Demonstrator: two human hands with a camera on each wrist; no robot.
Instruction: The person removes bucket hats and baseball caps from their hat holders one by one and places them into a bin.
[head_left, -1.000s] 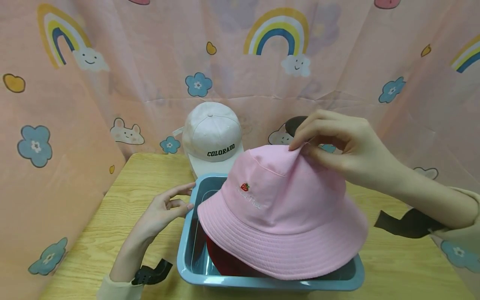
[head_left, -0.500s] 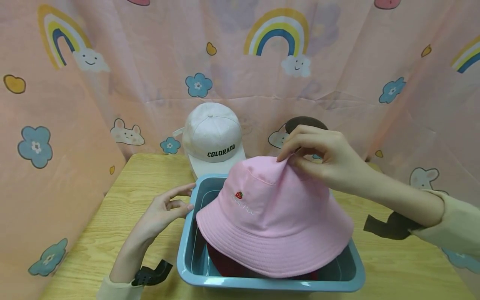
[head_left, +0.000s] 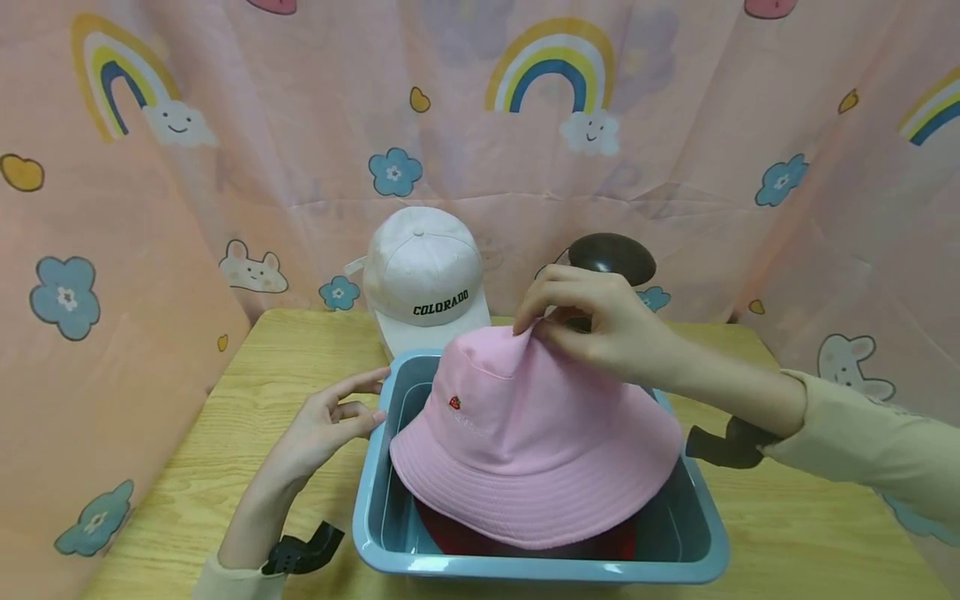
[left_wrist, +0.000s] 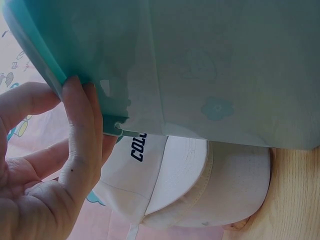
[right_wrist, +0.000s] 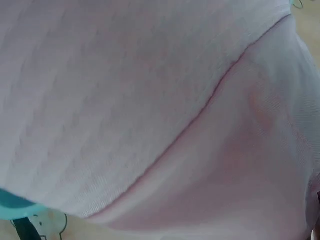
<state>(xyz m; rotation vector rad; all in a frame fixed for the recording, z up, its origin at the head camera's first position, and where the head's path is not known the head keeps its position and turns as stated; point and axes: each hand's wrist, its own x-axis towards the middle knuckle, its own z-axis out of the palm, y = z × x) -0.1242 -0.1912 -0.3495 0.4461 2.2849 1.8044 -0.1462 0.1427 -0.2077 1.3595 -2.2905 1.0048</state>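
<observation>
A pink bucket hat (head_left: pixel 525 450) with a small strawberry embroidered on its front hangs crown up in a blue plastic basin (head_left: pixel 540 568). My right hand (head_left: pixel 600 321) pinches the top of its crown. A dark red item (head_left: pixel 465 533) shows beneath the brim, mostly hidden. In the right wrist view the hat's brim and crown (right_wrist: pixel 125 100) fill nearly everything. At the basin's left side, my left hand (head_left: pixel 330 421) holds the rim between thumb and fingers; in the left wrist view the fingers (left_wrist: pixel 77 125) lie against the outer wall.
Behind the basin stands a white cap (head_left: pixel 423 267) lettered "COLORADO". A dark brown rounded object (head_left: pixel 611 257) stands at the back right, partly behind my right hand. The wooden table (head_left: pixel 300 358) meets a patterned pink cloth (head_left: pixel 300 108) at the back.
My right hand has moved left and down with the pink bucket hat, which sits lower in the basin. More of the brown object shows. My left hand stays on the rim.
</observation>
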